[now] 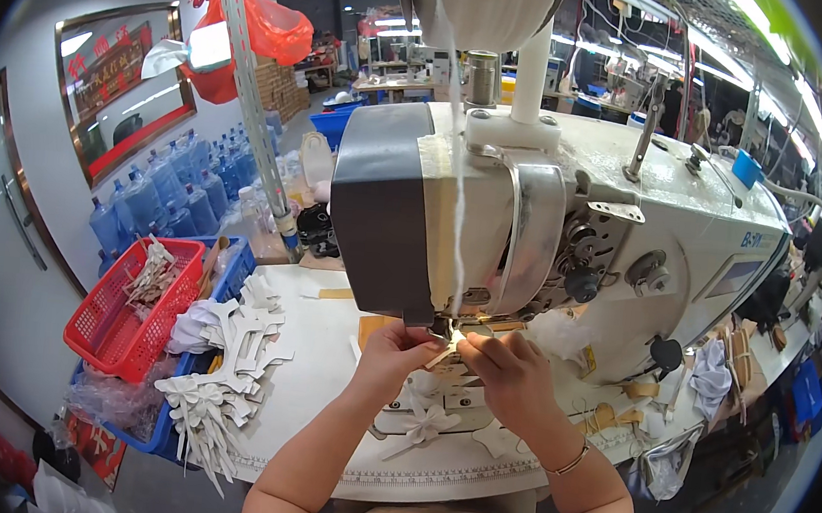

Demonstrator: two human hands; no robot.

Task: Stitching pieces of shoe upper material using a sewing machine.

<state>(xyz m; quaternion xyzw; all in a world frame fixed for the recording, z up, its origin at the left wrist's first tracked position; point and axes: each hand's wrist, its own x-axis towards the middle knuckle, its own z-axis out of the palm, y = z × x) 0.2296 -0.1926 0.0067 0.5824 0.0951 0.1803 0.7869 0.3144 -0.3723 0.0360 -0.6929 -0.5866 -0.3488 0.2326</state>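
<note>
A large white industrial sewing machine with a dark grey front cover stands before me. At its lit needle area, my left hand pinches a small pale strip-like piece from the left. My right hand is closed at the same piece from the right, its fingertips close under the needle. The needle tip and part of the piece are hidden by my fingers. Just below my hands, a white bow-shaped piece lies on the machine bed. White thread hangs from a big cone above.
On the left of the white table lies a pile of white cut pieces. Beside it, a red basket sits on a blue crate. Scraps and cloth are at the right. Water bottles stand by the wall.
</note>
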